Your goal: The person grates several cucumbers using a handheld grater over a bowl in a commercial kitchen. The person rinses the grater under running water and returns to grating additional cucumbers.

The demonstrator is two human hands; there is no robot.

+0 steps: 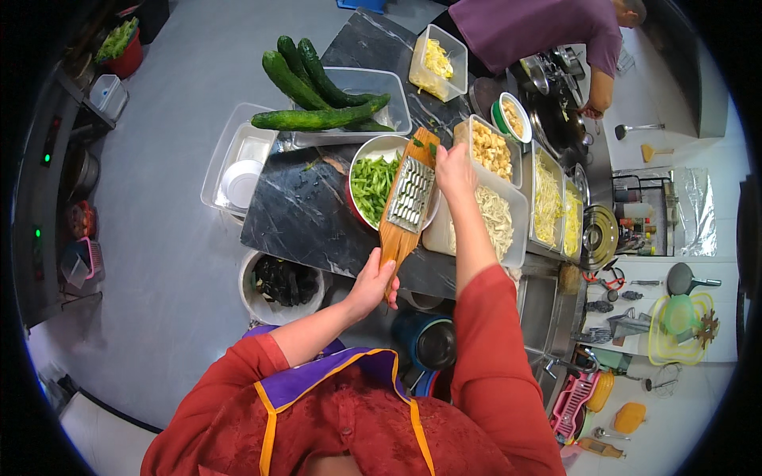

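My left hand (373,285) is closed around the lower wooden handle of a grater (411,193) with a metal shredding plate. At the grater's upper end is my right hand (456,172), beside a dark green piece; whether it grips that piece or the board's edge I cannot tell. The grater lies slanted across a round bowl (351,202) with a red outside. Green vegetable shreds (372,187) fill part of this bowl. Several long cucumbers (321,119) rest in and over a clear plastic tub (402,89) on the dark marble-patterned table (297,208).
Tubs of cubed tofu-like food (491,154), pale shreds (494,223) and bean sprouts (545,202) stand at the right. A co-worker (536,27) is at a wok (559,113) beyond. Below the table edge is a bucket with black contents (286,285); a sink (539,309) lies right.
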